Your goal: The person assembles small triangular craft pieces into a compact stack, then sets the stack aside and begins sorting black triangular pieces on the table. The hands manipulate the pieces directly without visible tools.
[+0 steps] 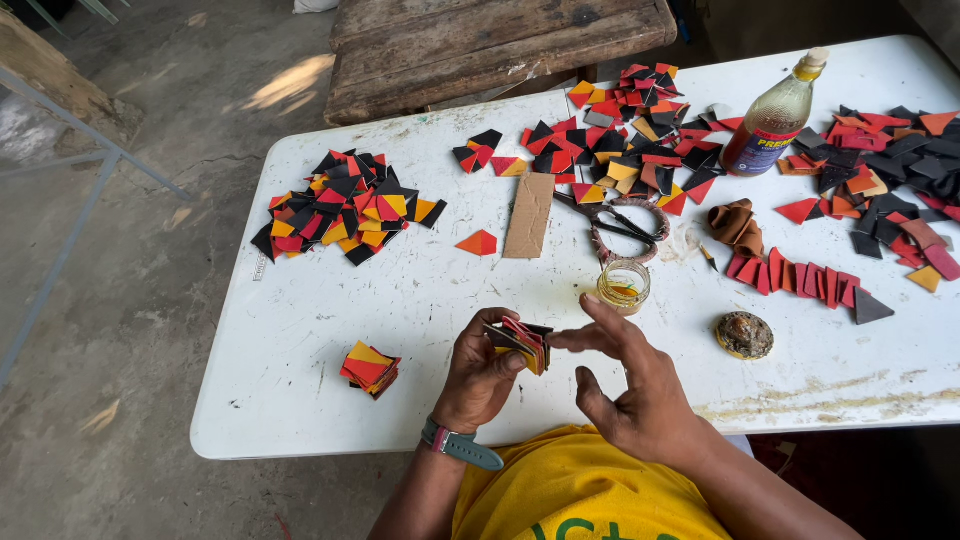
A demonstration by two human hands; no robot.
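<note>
My left hand (480, 372) grips a small stack of red, yellow and black triangular pieces (523, 342) just above the white table (300, 330). My right hand (630, 375) is beside it, fingers spread, its index fingertip touching the stack's right edge. A small glass jar of amber liquid (624, 286) stands just beyond my right hand. Another short stack of the same pieces (369, 369) lies on the table to the left of my left hand.
Piles of coloured triangles lie at the left (343, 208), centre back (625, 125) and right (885, 170). A cardboard strip (529, 215), scissors (620, 228), a glue bottle (775, 120), a round lid (745, 335) and a wooden bench (480, 50) are nearby.
</note>
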